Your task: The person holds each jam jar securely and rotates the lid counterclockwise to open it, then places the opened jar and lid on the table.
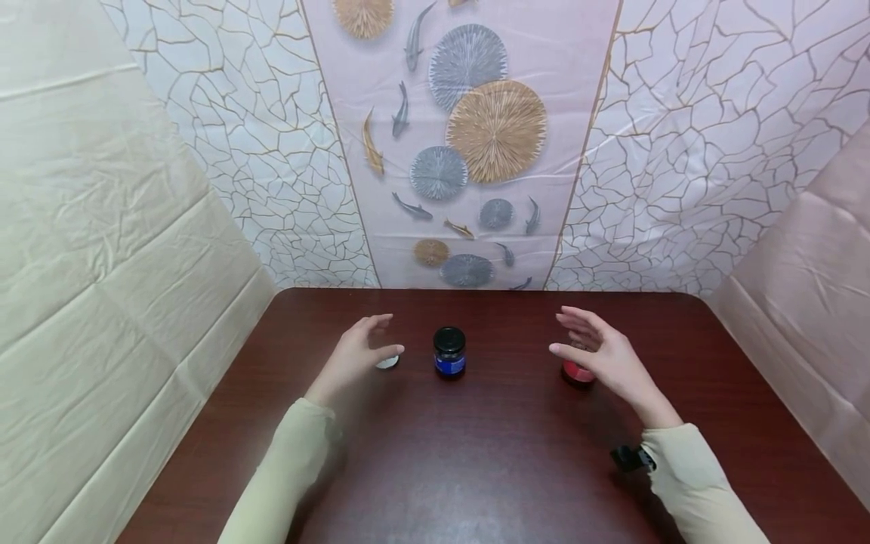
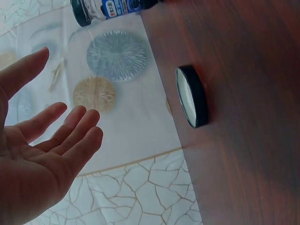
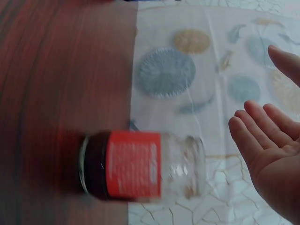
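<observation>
My left hand (image 1: 356,355) hovers over the table's left part, fingers loosely bent and holding nothing. Beneath its thumb lies a black lid (image 2: 198,97) with its pale inside facing up; in the head view the hand partly covers this lid (image 1: 388,363). On the right, my right hand (image 1: 608,359) is raised with relaxed fingers, nothing in its grasp. Behind it stands an uncapped glass jar (image 3: 133,166) with a red label and dark contents, partly hidden by the hand in the head view. Between the hands a jar (image 1: 450,353) with a blue label and black lid stands upright.
The dark red-brown wooden table (image 1: 448,468) reaches back to a patterned cloth (image 1: 496,132) hanging behind it. Pale cloth walls (image 1: 122,302) rise at both sides. A black band (image 1: 632,458) sits at the right sleeve's cuff.
</observation>
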`<control>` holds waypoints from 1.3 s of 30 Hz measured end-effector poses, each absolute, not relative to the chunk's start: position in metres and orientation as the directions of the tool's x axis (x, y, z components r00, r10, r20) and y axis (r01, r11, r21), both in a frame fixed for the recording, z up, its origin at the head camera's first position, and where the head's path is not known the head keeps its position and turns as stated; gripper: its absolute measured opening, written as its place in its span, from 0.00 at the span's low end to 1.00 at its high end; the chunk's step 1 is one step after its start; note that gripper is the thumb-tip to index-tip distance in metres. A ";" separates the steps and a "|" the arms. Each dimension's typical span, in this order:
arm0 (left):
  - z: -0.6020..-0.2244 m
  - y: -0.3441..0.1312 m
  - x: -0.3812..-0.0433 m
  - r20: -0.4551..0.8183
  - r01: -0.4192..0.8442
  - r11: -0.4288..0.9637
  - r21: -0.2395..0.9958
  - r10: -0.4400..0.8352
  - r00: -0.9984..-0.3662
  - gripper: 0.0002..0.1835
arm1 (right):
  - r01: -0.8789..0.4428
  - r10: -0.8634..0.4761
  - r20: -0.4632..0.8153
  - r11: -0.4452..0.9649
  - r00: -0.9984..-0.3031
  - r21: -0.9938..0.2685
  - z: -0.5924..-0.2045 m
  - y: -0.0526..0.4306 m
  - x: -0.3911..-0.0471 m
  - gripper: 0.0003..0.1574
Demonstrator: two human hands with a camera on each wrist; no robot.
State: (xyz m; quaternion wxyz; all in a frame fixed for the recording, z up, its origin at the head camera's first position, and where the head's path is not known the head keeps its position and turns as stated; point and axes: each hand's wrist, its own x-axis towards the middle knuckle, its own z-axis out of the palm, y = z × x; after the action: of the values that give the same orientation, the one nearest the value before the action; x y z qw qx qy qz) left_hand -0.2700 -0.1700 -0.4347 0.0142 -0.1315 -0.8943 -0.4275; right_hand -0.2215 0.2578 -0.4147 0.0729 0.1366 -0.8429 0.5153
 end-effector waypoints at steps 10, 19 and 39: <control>-0.435 -0.160 -0.261 0.106 0.209 0.518 0.829 0.221 -0.969 0.38 | -0.348 -0.268 0.266 0.332 -0.926 -0.877 -0.435 0.226 -0.246 0.42; -0.437 -0.155 -0.257 0.097 0.206 0.551 0.809 0.220 -0.971 0.37 | -0.275 -0.336 0.158 0.336 -0.929 -0.901 -0.451 0.205 -0.265 0.44; -0.444 -0.146 -0.262 0.096 0.226 0.572 0.788 0.249 -0.964 0.37 | -0.234 -0.433 0.057 0.369 -0.899 -0.899 -0.464 0.173 -0.288 0.41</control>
State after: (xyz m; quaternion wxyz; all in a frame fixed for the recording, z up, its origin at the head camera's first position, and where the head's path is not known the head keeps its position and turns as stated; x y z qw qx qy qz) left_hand -0.2617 -0.1456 -0.4445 -0.0126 -0.1339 -0.8865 -0.4427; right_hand -0.2878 0.1735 -0.4635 -0.0950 0.2032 -0.8219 0.5236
